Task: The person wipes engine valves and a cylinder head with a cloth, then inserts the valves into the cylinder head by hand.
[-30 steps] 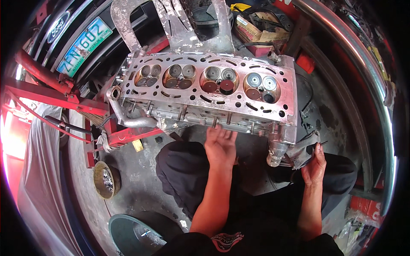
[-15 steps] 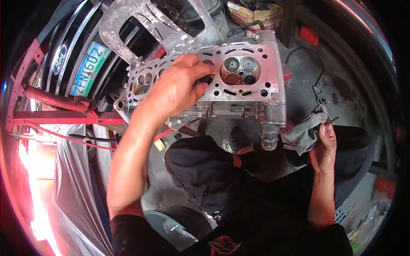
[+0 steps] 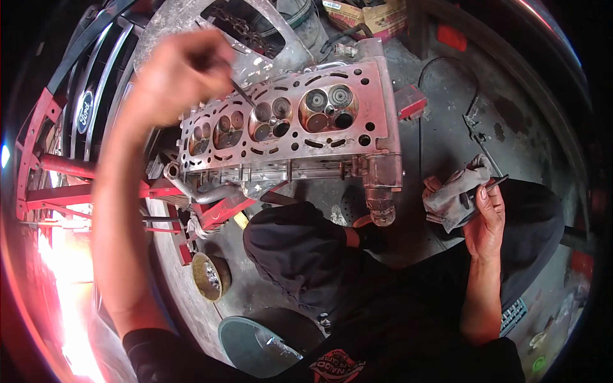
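Note:
A metal engine cylinder head [image 3: 366, 102] lies with its chamber side up in front of me, valve discs and dark ports showing. My left hand [image 3: 182, 76] is raised above its far left part, blurred by motion, with its fingers closed. From that hand a thin dark rod [image 3: 244, 94] slants down toward the third chamber from the left; its other end is hidden. Over my right knee, my right hand [image 3: 486, 223] grips a crumpled grey rag [image 3: 447, 198] together with a short dark rod [image 3: 496, 182] between thumb and fingers.
A worn plastic chair [image 3: 172, 22] stands behind the cylinder head. Red stand bars [image 3: 70, 193] and a car grille [image 3: 89, 118] are at left. A round tub [image 3: 233, 338] and a small bowl [image 3: 214, 290] sit on the floor. A cable [image 3: 450, 59] lies at right.
My left hand has lifted from the chambers and moved left and up, with the thin rod now showing. My right hand keeps its hold on the rag. The view has shifted slightly.

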The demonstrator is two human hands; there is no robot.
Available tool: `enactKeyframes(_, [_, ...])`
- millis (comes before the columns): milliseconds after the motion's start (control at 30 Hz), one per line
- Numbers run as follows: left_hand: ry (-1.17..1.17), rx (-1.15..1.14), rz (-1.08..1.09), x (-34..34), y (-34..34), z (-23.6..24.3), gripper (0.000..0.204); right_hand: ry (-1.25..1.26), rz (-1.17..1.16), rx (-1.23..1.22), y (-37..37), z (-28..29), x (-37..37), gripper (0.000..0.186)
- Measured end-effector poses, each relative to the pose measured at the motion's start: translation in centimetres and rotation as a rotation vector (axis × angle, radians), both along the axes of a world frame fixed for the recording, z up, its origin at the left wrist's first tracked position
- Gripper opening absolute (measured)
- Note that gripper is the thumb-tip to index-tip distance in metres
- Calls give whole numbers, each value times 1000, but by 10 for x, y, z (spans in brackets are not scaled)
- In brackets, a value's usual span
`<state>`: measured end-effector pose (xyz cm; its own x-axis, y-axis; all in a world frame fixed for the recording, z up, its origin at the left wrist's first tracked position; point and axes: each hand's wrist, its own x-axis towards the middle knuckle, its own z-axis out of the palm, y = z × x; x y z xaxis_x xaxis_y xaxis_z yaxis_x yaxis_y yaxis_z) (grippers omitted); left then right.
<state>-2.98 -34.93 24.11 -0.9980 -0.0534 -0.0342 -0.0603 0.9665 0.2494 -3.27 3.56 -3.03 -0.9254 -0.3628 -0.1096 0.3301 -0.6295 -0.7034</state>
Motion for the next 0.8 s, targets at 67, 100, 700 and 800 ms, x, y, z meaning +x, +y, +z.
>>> enactKeyframes(67, [85, 38, 23, 4, -6, 50, 14, 10, 20, -18, -3, 3, -2, 32])
enactKeyframes(100, [99, 43, 81, 9, -4, 65, 15, -12, -10, -24, -5, 3, -2, 31])
enactKeyframes(700, [713, 2128, -33, 90, 52, -186, 27, 57, -34, 57, -3, -13, -4, 27])
enactKeyframes(800, [701, 2153, -82, 90, 50, -189, 27, 56, -37, 78, -4, -9, -2, 26])
